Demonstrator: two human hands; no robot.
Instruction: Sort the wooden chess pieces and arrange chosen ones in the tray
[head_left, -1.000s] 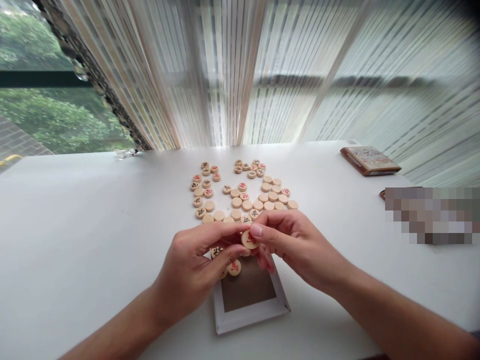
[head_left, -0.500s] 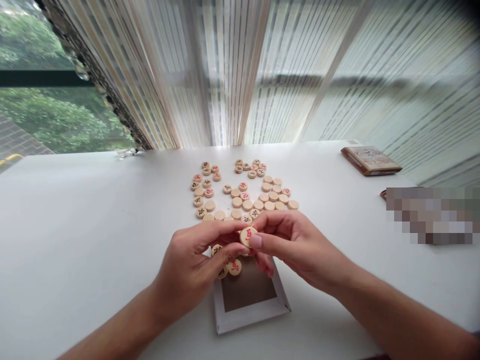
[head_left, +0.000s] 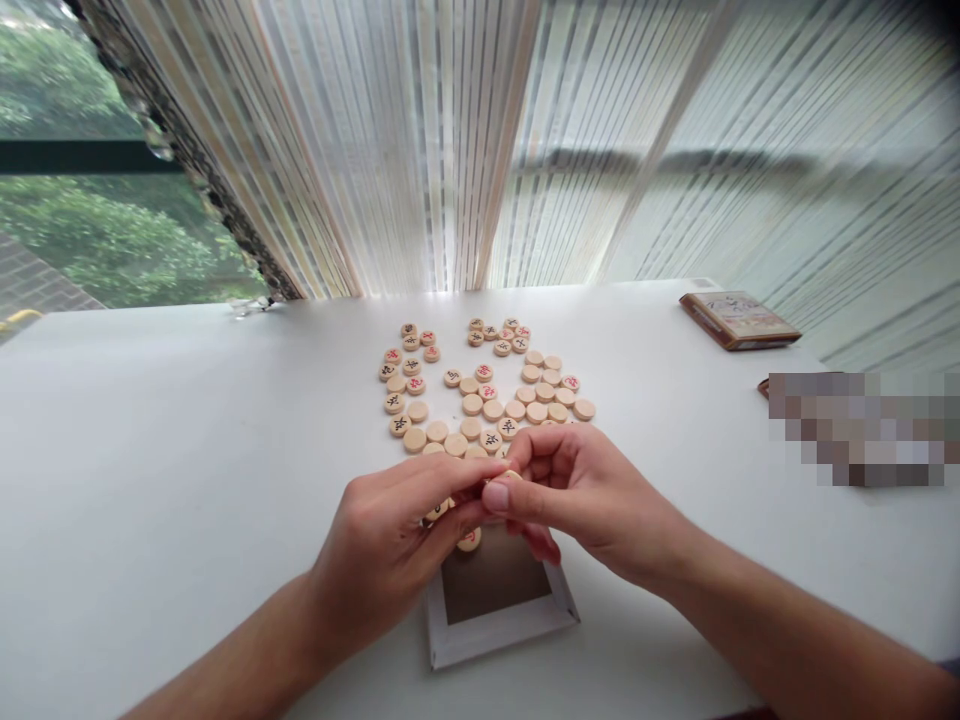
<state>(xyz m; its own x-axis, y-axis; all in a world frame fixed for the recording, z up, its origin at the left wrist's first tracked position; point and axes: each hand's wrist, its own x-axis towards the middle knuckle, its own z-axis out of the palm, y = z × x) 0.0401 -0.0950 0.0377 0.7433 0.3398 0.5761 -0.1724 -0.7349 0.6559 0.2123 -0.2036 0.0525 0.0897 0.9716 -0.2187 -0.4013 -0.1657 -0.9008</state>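
Observation:
A round wooden xiangqi piece [head_left: 514, 476] is pinched between both hands, mostly covered by fingers. My right hand [head_left: 581, 490] is closed, its thumb lying across the piece. From the other side my left hand [head_left: 397, 525] closes its fingertips and thumb around the same spot. Below the hands lies a shallow white box [head_left: 510, 635] with a brown inner base. A red-marked piece [head_left: 469, 541] rests at its upper left, close to my left thumb. Beside it a black-marked piece [head_left: 438, 511] is partly hidden by my left hand.
Several xiangqi pieces [head_left: 491, 408] are scattered on the white table [head_left: 225, 480] beyond my hands, some showing red or black characters, others plain. A flat patterned box [head_left: 741, 320] lies at the back right, near a blurred-out object [head_left: 855, 430]. Striped curtains [head_left: 450, 150] hang behind.
The held piece has tilted, so its red character no longer shows, and the right thumb now covers more of it. Both hands remain in nearly the same place.

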